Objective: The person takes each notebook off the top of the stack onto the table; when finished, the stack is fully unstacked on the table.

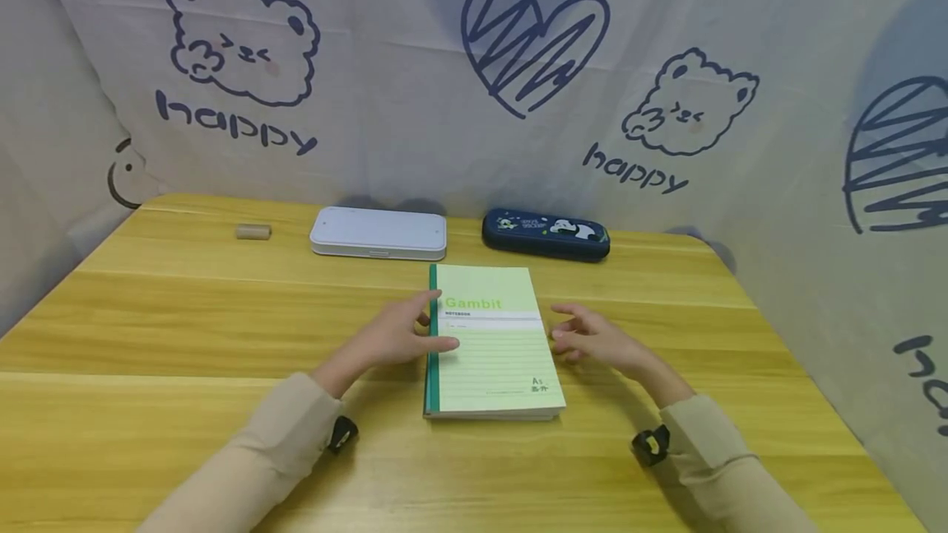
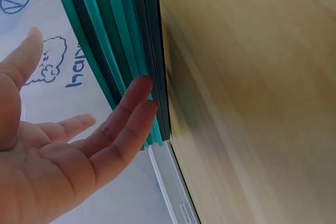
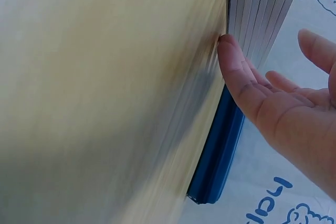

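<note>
Pale yellow-green paper covers the top of the notebook stack (image 1: pixel 494 360), which lies flat on the wooden counter (image 1: pixel 222 327) between the two hands, its dark green spine edge toward the left hand (image 1: pixel 400 334). As far as can be judged, the piling is done: the books sit one on another, fairly well aligned. Neither hand has a grip on them, so any firm hold or final squaring looks undone.

The left hand's fingers (image 2: pixel 124 137) are spread, the thumb reaching over the cover, the others beside the spines. The right hand (image 1: pixel 596 344) has its thumb apart and its fingers (image 3: pixel 239 77) slightly bent beside the opposite edge, pinching nothing; whether either hand touches is hard to tell.

The head view shows mostly the top cover, while the left wrist view reveals several green and dark spines (image 2: pixel 105 30) and the right wrist view layered page edges (image 3: pixel 257 14). Only the head view shows the small beige block (image 1: pixel 253 231), and the white case (image 1: pixel 378 233) and dark blue case (image 1: pixel 546 235) together beyond the stack.
</note>
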`<action>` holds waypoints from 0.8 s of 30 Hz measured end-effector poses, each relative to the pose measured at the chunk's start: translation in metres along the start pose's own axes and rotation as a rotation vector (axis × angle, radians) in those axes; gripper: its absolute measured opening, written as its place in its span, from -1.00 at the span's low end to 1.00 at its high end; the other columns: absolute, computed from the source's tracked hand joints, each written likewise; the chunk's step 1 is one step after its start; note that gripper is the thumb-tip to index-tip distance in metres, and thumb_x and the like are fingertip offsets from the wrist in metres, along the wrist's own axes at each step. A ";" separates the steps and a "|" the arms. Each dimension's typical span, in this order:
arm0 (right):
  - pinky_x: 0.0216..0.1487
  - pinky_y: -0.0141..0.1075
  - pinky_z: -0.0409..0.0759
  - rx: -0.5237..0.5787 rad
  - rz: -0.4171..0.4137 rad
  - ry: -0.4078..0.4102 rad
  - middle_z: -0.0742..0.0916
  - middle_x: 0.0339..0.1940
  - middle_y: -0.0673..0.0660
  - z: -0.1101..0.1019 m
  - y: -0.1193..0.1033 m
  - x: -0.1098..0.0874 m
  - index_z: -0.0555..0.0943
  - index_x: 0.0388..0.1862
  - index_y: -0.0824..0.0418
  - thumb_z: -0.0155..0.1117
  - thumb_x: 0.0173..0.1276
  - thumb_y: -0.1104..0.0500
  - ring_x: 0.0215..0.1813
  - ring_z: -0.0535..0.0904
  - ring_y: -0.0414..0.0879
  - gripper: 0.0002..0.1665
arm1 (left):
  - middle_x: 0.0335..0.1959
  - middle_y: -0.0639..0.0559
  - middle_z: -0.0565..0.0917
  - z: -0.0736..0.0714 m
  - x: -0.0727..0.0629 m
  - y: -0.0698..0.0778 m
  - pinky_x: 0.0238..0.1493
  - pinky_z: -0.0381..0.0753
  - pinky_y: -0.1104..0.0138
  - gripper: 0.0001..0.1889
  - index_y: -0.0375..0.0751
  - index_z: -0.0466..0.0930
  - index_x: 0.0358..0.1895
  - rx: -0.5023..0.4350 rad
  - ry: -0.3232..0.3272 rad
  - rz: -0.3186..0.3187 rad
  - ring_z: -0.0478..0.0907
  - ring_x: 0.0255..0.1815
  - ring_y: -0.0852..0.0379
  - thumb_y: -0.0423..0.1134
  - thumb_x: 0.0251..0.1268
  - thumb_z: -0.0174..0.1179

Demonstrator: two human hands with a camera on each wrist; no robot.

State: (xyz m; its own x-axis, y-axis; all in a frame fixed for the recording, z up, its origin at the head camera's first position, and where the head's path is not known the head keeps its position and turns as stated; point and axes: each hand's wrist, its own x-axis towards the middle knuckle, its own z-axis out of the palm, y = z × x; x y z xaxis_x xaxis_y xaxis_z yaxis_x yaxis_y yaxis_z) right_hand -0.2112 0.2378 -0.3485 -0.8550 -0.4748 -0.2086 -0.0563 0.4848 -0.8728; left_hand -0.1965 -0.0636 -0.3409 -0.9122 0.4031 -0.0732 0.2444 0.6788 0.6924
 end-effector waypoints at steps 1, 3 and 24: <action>-0.10 -0.10 0.48 0.000 -0.001 -0.003 0.43 0.02 0.49 0.000 0.000 0.000 -0.02 0.31 0.49 -0.02 0.37 0.20 -0.05 0.49 0.22 -0.32 | -0.02 -0.28 0.48 0.001 0.001 0.001 -0.03 0.40 0.11 -0.15 -0.33 0.07 0.32 0.008 0.000 -0.006 0.44 -0.02 -0.09 0.04 0.04 0.25; -0.10 -0.10 0.49 0.003 0.001 -0.005 0.44 0.02 0.49 0.001 0.000 0.001 -0.03 0.31 0.48 -0.01 0.37 0.18 -0.05 0.50 0.21 -0.31 | 0.04 -0.28 0.45 0.002 0.001 0.002 0.00 0.38 0.10 -0.11 -0.35 0.06 0.32 0.016 -0.004 -0.013 0.42 0.01 -0.09 0.02 -0.01 0.29; -0.17 -0.17 0.51 0.016 -0.010 -0.037 0.43 0.02 0.45 0.009 -0.003 0.007 -0.02 0.32 0.45 0.12 0.28 0.25 -0.14 0.49 0.01 -0.23 | -0.01 -0.26 0.47 0.002 0.002 0.004 -0.05 0.42 0.14 -0.15 -0.34 0.16 0.28 -0.042 0.013 -0.086 0.44 -0.06 -0.06 -0.37 -0.18 0.41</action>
State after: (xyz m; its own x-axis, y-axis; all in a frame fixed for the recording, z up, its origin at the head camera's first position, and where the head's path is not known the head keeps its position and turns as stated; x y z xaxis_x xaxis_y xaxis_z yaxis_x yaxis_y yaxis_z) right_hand -0.2126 0.2265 -0.3511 -0.8349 -0.5066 -0.2153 -0.0563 0.4677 -0.8821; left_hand -0.1966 -0.0590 -0.3399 -0.9333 0.3367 -0.1245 0.1516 0.6840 0.7136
